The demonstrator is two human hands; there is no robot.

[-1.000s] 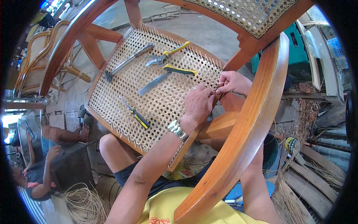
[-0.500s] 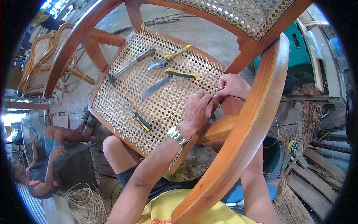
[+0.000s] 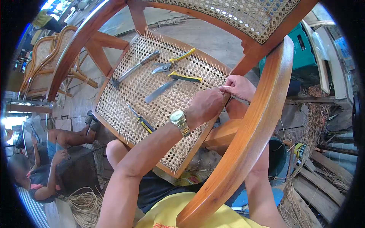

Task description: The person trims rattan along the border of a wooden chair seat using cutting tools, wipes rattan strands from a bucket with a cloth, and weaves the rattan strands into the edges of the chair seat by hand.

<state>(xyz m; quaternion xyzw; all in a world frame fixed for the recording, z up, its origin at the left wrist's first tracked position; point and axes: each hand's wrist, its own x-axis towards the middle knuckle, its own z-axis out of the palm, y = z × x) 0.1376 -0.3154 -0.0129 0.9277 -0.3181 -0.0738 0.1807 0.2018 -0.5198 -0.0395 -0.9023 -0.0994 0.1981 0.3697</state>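
Note:
A wooden armchair has a seat of woven cane point(image 3: 125, 110), with cane ends sticking up along its edges. My left hand point(image 3: 207, 106), a watch at its wrist, is closed over the seat's right edge, back upward; what its fingers hold is hidden. Touching it near the right corner, my right hand point(image 3: 241, 88) pinches a thin cane strand, barely visible. On the seat lie a hammer point(image 3: 136, 69), yellow-handled pruning shears point(image 3: 171, 62), a knife point(image 3: 163, 90) with a yellow-and-black handle, and a screwdriver point(image 3: 140, 118), its handle partly behind my left forearm.
The chair's curved armrest point(image 3: 243, 140) crosses above my right forearm. A caned backrest point(image 3: 243, 15) rises at the top. Another person point(image 3: 47, 171) sits at the left, near a cane coil point(image 3: 85, 207). A green crate point(image 3: 304, 49) and wooden boards point(image 3: 317, 190) are on the right.
My left hand has rolled over, its back now upward and its wrist raised, and the forearm now covers part of the screwdriver handle. My right hand stays at the seat corner.

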